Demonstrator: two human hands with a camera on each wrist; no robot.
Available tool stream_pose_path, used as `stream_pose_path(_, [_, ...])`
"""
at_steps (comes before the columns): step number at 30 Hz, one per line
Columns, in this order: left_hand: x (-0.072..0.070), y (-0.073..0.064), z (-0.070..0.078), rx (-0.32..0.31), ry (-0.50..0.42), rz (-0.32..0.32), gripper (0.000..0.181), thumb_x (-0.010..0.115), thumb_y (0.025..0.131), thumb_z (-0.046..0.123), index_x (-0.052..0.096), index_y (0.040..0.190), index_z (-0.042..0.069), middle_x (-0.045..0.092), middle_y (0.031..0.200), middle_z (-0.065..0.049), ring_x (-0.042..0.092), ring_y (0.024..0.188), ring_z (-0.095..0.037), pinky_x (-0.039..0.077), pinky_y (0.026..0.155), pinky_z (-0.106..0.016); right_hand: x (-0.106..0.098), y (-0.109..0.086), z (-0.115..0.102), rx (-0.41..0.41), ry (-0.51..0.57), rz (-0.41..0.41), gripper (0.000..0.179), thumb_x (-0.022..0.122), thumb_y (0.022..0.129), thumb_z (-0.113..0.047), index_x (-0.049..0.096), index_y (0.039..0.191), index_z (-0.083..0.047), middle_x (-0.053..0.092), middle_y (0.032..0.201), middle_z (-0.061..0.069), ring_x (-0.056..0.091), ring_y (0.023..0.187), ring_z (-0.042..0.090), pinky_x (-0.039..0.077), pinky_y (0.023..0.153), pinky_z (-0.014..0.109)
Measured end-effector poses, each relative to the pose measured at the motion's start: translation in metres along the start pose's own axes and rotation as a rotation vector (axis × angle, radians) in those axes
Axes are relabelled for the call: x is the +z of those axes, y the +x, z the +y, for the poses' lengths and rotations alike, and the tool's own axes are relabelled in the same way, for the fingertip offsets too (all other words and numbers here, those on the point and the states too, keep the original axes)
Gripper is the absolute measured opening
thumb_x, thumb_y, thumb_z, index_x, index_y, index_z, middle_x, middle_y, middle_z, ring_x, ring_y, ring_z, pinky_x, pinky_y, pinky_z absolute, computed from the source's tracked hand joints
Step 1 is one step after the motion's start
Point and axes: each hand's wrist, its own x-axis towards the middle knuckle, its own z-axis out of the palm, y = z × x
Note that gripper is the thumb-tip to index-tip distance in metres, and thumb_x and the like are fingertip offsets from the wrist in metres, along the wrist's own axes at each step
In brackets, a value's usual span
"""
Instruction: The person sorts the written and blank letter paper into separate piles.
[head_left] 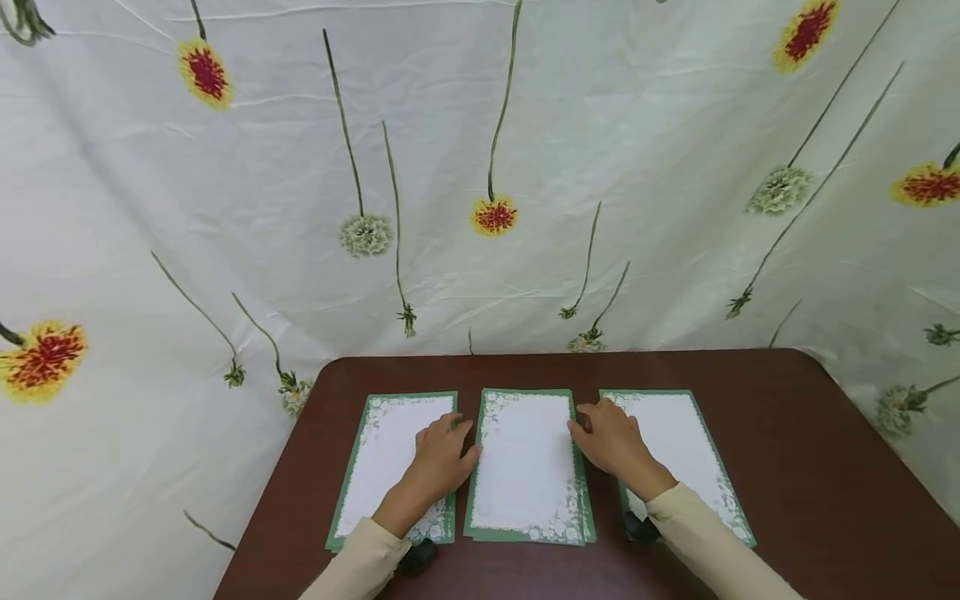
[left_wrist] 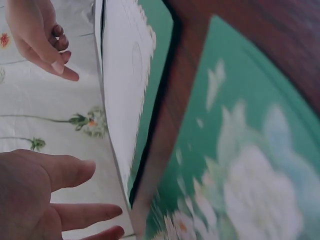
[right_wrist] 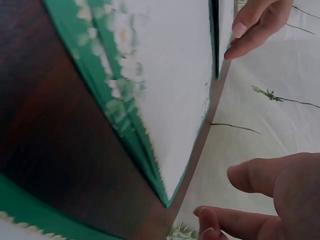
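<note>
A middle stack of green-bordered floral paper sheets lies on the brown table, its sheets slightly offset at the lower right. My left hand hovers over the right side of the left stack of sheets, thumb by the middle stack's left edge. On the other side, my right hand has its fingertips at the middle stack's right edge, over the gap beside the right stack. Both wrist views show loosely bent, spread fingers on the left hand and right hand, gripping nothing. Whether fingertips touch paper is unclear.
The brown table has rounded far corners and extends right of the stacks. Behind it hangs a white cloth printed with flowers. Dark wrist-worn devices sit under both wrists.
</note>
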Motion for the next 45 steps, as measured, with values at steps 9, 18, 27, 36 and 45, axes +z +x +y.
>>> stream_pose_path(9, [0.008, 0.000, 0.010, -0.040, 0.088, -0.035, 0.052, 0.062, 0.107, 0.028, 0.058, 0.144, -0.008, 0.046, 0.156, -0.027, 0.040, 0.146, -0.046, 0.028, 0.114, -0.068, 0.009, -0.016, 0.011, 0.015, -0.113, -0.111, 0.052, 0.065, 0.104, -0.032, 0.063, 0.142, 0.004, 0.060, 0.126, 0.024, 0.057, 0.104, 0.037, 0.034, 0.077, 0.048])
stream_pose_path(18, [0.010, -0.002, 0.014, -0.026, 0.082, -0.033, 0.048, 0.062, 0.107, 0.026, 0.061, 0.142, -0.008, 0.048, 0.153, -0.027, 0.042, 0.144, -0.045, 0.027, 0.113, -0.069, 0.016, -0.020, 0.012, 0.021, -0.104, -0.126, 0.054, 0.064, 0.106, -0.032, 0.060, 0.146, 0.004, 0.059, 0.122, 0.020, 0.053, 0.095, 0.030, 0.029, 0.077, 0.046])
stream_pose_path(27, [0.011, -0.003, 0.018, -0.032, 0.072, -0.039, 0.050, 0.063, 0.106, 0.025, 0.059, 0.143, -0.009, 0.049, 0.152, -0.028, 0.042, 0.142, -0.047, 0.025, 0.113, -0.069, 0.019, -0.021, 0.011, 0.015, -0.084, -0.119, 0.054, 0.064, 0.106, -0.031, 0.059, 0.147, 0.004, 0.058, 0.113, 0.015, 0.050, 0.088, 0.024, 0.027, 0.075, 0.043])
stream_pose_path(36, [0.015, -0.002, 0.022, -0.018, 0.090, -0.048, 0.054, 0.063, 0.106, 0.027, 0.056, 0.146, -0.009, 0.048, 0.153, -0.025, 0.043, 0.143, -0.044, 0.024, 0.114, -0.068, 0.021, -0.020, 0.010, 0.014, -0.097, -0.095, 0.056, 0.065, 0.105, -0.031, 0.059, 0.146, 0.006, 0.059, 0.115, 0.014, 0.053, 0.096, 0.026, 0.029, 0.075, 0.044])
stream_pose_path(45, [0.017, -0.003, 0.027, -0.037, 0.054, 0.051, 0.051, 0.062, 0.106, 0.022, 0.056, 0.147, -0.008, 0.055, 0.145, -0.026, 0.051, 0.133, -0.044, 0.034, 0.104, -0.065, 0.020, -0.017, 0.010, 0.053, -0.020, 0.036, 0.047, 0.067, 0.104, -0.028, 0.065, 0.139, 0.002, 0.063, 0.118, 0.015, 0.061, 0.104, 0.032, 0.034, 0.078, 0.047])
